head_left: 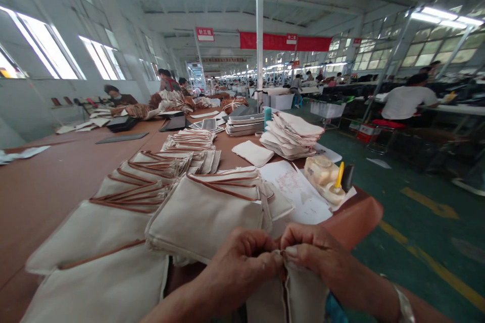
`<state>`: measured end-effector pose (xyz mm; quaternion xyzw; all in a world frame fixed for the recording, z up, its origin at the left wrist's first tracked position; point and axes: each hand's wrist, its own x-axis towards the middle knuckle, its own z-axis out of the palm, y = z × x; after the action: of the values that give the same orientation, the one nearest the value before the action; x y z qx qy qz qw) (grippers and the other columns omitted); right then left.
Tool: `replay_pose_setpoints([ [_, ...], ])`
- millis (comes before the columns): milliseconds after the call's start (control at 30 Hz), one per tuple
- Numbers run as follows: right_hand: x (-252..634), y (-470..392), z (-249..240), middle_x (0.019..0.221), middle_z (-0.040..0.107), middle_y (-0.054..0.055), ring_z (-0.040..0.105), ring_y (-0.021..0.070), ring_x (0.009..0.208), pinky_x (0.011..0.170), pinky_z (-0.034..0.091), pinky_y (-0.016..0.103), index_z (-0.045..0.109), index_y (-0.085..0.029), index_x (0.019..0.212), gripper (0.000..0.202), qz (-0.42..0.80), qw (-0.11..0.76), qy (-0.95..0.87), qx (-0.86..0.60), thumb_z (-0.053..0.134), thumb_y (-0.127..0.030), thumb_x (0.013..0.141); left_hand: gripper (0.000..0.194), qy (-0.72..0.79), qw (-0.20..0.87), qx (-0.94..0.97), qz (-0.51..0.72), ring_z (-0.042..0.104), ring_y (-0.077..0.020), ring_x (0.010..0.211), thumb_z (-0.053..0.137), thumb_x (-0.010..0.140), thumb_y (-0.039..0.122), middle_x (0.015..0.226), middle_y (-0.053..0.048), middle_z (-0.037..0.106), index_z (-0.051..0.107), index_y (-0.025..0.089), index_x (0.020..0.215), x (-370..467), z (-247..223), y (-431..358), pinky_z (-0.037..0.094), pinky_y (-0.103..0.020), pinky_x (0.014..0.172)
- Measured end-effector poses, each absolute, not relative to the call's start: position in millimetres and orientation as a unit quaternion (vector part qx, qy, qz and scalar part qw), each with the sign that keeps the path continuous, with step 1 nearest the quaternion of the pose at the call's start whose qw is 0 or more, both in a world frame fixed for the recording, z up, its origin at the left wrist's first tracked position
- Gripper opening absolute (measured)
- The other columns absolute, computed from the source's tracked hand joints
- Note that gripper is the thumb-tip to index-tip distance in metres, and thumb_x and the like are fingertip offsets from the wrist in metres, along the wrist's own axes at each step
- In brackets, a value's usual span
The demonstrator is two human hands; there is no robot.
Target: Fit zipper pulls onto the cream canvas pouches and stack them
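Note:
A cream fabric piece with a brown-edged opening (306, 292) hangs from both hands at the bottom centre. My left hand (246, 262) is closed, pinching its top edge from the left. Fingers of my right hand (316, 250) are closed on the same edge, almost touching the left fingertips. Just beyond my left hand lies a stack of cream pouches with brown trim (208, 207). More such pouches (94, 232) are fanned out to the left.
Right of the pouches are a glue tub (333, 194) with a yellow-handled tool (339, 175) and stained white paper (293, 189). Farther back are stacked cream panels (291, 133) and a teal spool (268, 117). People sit at the far tables, one in a white shirt (407, 101).

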<state>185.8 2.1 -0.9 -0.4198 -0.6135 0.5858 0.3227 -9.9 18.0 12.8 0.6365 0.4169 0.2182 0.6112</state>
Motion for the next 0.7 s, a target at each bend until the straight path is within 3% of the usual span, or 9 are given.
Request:
replay_pose_setpoints([
  [133, 185, 2, -3, 0.071, 0.053, 0.0, 0.044, 0.0139, 0.066, 0.06, 0.035, 0.025, 0.058, -0.015, 0.08, 0.025, 0.57, 0.324, -0.635, -0.409, 0.062, -0.039, 0.084, 0.018, 0.427, 0.593, 0.647, 0.217, 0.032, -0.0105, 0.056, 0.056, 0.073, 0.029, 0.058, 0.003, 0.044, 0.061, 0.012, 0.067, -8, 12, 18, 0.025, -0.023, 0.051],
  [300, 184, 1, 1, 0.067, 0.05, -0.002, 0.041, 0.0128, 0.063, 0.059, 0.035, 0.025, 0.056, -0.015, 0.076, 0.017, 0.56, 0.313, -0.636, -0.428, 0.057, -0.031, 0.081, 0.016, 0.444, 0.567, 0.658, 0.221, 0.033, -0.0105, 0.055, 0.052, 0.069, 0.026, 0.056, 0.003, 0.044, 0.058, 0.013, 0.063, -3, 16, 16, 0.025, -0.022, 0.049],
  [467, 185, 1, 5, 0.068, 0.048, -0.003, 0.04, 0.012, 0.062, 0.056, 0.033, 0.022, 0.057, -0.015, 0.08, 0.022, 0.559, 0.314, -0.634, -0.433, 0.059, -0.037, 0.083, 0.013, 0.431, 0.562, 0.673, 0.212, 0.032, -0.0105, 0.057, 0.05, 0.071, 0.025, 0.058, 0.003, 0.041, 0.054, 0.015, 0.063, -2, 20, 15, 0.025, -0.022, 0.049],
  [700, 182, 1, -2, 0.065, 0.055, -0.002, 0.047, 0.0128, 0.062, 0.061, 0.04, 0.023, 0.058, -0.016, 0.073, 0.011, 0.54, 0.313, -0.641, -0.446, 0.06, -0.024, 0.08, 0.014, 0.442, 0.536, 0.696, 0.179, 0.033, -0.011, 0.059, 0.049, 0.074, 0.024, 0.062, 0.003, 0.043, 0.057, 0.014, 0.071, -6, 9, 18, 0.024, -0.024, 0.051],
])
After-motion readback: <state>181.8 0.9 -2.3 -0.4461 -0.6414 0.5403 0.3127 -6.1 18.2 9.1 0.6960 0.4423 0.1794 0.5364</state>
